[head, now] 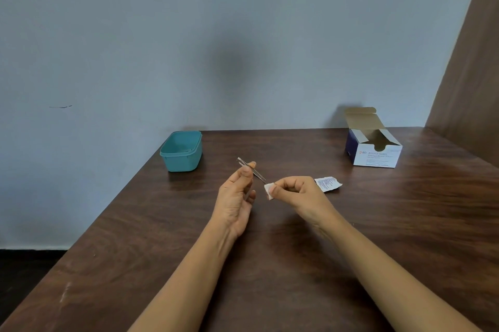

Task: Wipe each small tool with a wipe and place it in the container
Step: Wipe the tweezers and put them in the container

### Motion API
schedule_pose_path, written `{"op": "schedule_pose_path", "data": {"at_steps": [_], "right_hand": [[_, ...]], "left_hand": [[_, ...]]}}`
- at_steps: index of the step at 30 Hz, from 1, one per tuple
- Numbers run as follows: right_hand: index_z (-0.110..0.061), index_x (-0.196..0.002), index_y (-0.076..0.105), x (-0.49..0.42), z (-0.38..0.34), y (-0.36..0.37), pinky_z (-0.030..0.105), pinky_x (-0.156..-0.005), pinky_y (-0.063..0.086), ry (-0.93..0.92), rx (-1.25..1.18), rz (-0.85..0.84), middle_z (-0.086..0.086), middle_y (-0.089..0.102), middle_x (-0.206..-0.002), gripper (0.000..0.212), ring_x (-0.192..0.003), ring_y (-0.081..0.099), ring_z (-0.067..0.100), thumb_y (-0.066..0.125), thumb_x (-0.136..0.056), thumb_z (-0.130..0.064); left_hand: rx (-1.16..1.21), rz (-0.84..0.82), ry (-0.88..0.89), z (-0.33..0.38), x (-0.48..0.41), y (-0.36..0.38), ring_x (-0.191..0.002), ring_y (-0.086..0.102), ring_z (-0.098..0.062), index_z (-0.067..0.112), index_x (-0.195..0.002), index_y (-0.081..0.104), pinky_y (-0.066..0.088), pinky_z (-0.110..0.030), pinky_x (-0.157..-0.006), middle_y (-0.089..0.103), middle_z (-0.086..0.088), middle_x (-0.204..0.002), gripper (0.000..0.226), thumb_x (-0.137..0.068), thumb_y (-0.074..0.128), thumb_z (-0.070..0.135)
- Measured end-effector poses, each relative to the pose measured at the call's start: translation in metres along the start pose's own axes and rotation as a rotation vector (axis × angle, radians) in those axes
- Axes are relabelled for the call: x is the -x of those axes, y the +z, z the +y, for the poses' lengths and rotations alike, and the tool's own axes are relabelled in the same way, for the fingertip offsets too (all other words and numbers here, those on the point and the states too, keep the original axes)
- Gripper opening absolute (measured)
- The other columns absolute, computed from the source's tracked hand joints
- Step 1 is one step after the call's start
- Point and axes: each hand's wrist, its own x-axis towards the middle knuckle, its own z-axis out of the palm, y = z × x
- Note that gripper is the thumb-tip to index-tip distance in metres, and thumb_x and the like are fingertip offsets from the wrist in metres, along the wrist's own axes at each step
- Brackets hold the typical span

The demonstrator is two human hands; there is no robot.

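Dark wood-grain table point(162, 250) is running back to a pale blue-grey wall point(135, 48). Above the middle of it, a pair of metal tweezers point(259, 177) is hanging clear of the surface, slanting from its upper-left end down to its lower-right tip. That tip is meeting a small folded white wipe point(270, 190).

The left hand point(237, 196) is gripping the tweezers near their middle between thumb and fingertips. Its palm is turning inward and its lower fingers are lying loosely extended, while the forearm is reaching in from the bottom centre. The right hand point(294, 192) is pinching the wipe between thumb and forefinger, its other fingers curling into the palm, knuckles up. Its forearm is coming in from the bottom right.

Just beyond the right hand, a torn swab sachet point(328, 184) is lying flat on the wood. A teal plastic container point(181, 152) is sitting open-topped at the far left corner, well apart from both hands. An open box of alcohol swabs point(374, 148) is standing at the far right by the wall, its flap raised.
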Motion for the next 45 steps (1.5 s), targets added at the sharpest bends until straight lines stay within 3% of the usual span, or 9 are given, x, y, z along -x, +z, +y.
{"op": "schedule_pose_path", "data": {"at_steps": [3,6,15,19,23,29,36,41,45], "right_hand": [[-0.005,-0.071,0.071,0.001,0.0,0.005,0.006,-0.076,0.044,0.014,-0.077,0.064,-0.005,0.072,-0.074,0.017,-0.079,0.065,-0.003,0.065,-0.087,-0.009],[-0.005,-0.071,0.07,0.003,0.004,0.015,0.002,-0.071,0.042,0.043,-0.166,0.139,0.0,0.071,-0.075,0.018,-0.076,0.064,-0.005,0.065,-0.087,-0.007],[-0.012,-0.075,0.07,-0.001,-0.003,0.021,0.017,-0.062,0.035,0.205,-0.417,0.366,-0.004,0.068,-0.074,0.012,-0.053,0.049,-0.003,0.068,-0.086,-0.015],[-0.014,-0.079,0.071,-0.001,-0.002,0.024,0.019,-0.055,0.029,0.329,-0.472,0.327,-0.007,0.073,-0.075,0.009,-0.057,0.038,0.003,0.07,-0.083,-0.022],[-0.017,-0.086,0.069,-0.001,-0.004,0.03,0.018,-0.051,0.026,0.419,-0.621,0.301,-0.009,0.071,-0.082,0.008,-0.055,0.037,0.002,0.069,-0.082,-0.024],[-0.022,-0.096,0.067,0.0,-0.006,0.035,0.016,-0.047,0.027,0.486,-0.782,0.211,-0.016,0.071,-0.072,0.038,-0.053,0.039,0.001,0.07,-0.062,-0.038],[-0.021,-0.094,0.067,-0.004,-0.009,0.019,0.014,-0.045,0.025,0.449,-0.814,0.352,-0.012,0.071,-0.082,0.019,-0.045,0.04,0.0,0.07,-0.078,-0.031],[-0.022,-0.089,0.068,-0.002,-0.005,0.02,0.013,-0.045,0.025,0.475,-0.745,0.312,-0.013,0.071,-0.082,0.013,-0.047,0.039,0.0,0.071,-0.078,-0.029],[-0.019,-0.094,0.07,0.003,-0.008,0.031,0.012,-0.042,0.028,0.45,-0.68,0.245,-0.01,0.073,-0.08,0.019,-0.047,0.041,-0.001,0.072,-0.076,-0.025]], "left_hand": [[-0.011,0.004,0.023,-0.003,0.0,0.002,-0.079,0.048,-0.005,0.02,-0.093,0.07,0.036,-0.025,-0.073,0.062,0.011,-0.08,0.009,-0.088,0.062,0.017],[-0.015,0.013,0.041,-0.005,0.002,0.004,-0.082,0.048,-0.005,0.021,-0.094,0.069,0.036,-0.026,-0.075,0.062,0.01,-0.085,0.01,-0.088,0.061,0.02],[-0.068,-0.003,0.208,-0.02,0.009,0.008,-0.095,0.053,-0.003,0.024,-0.093,0.07,0.035,-0.028,-0.086,0.069,0.018,-0.095,0.021,-0.075,0.065,0.032],[-0.032,0.032,0.313,-0.02,0.008,0.009,-0.088,0.057,0.004,0.023,-0.096,0.068,0.033,-0.028,-0.097,0.071,0.018,-0.091,0.012,-0.088,0.061,0.019],[-0.035,0.047,0.356,-0.023,0.009,0.009,-0.088,0.062,0.01,0.022,-0.095,0.066,0.037,-0.025,-0.095,0.071,0.017,-0.093,0.012,-0.091,0.058,0.015],[0.029,0.049,0.34,-0.024,0.011,0.01,-0.097,0.057,0.0,0.023,-0.091,0.065,0.032,-0.031,-0.098,0.069,0.014,-0.099,0.009,-0.086,0.06,0.019],[0.131,0.061,0.225,-0.017,0.001,0.006,-0.096,0.048,0.002,0.027,-0.095,0.066,0.032,-0.021,-0.076,0.064,0.019,-0.104,0.009,-0.091,0.058,0.024],[0.146,0.072,0.199,-0.013,0.0,0.003,-0.1,0.046,0.0,0.028,-0.1,0.067,0.034,-0.023,-0.078,0.062,0.021,-0.099,0.031,-0.071,0.066,0.036],[0.142,0.053,0.204,-0.013,0.001,0.004,-0.103,0.045,-0.002,0.029,-0.097,0.066,0.032,-0.025,-0.081,0.062,0.021,-0.099,0.027,-0.072,0.064,0.037]]}}
